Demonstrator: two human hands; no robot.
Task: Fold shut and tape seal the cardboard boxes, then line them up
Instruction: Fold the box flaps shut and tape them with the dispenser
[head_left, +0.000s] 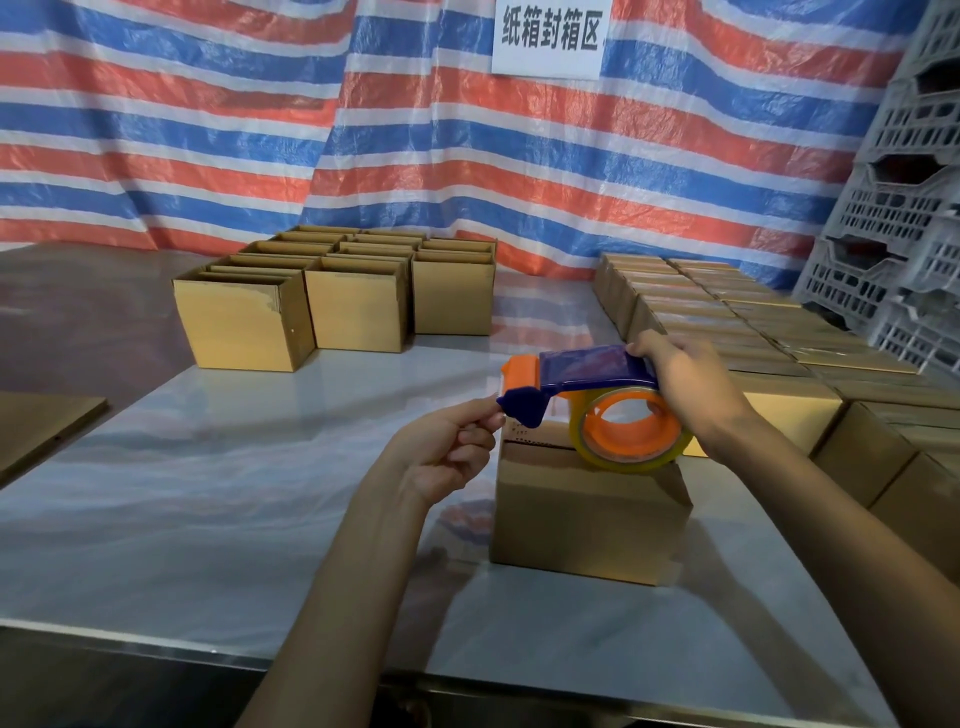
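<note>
Midpoint: taping 1 box (587, 514), gripping dispenser (587, 369) in right hand (691, 384), pinching its nose with left hand (447, 452); leaving open boxes (343, 301) beyond box, sealed rows (727, 322) right of box.

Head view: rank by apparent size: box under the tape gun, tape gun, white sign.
1. box
2. tape gun, about as wide as the box but less tall
3. sign, far off and cut by the top edge, so true size unsure
</note>
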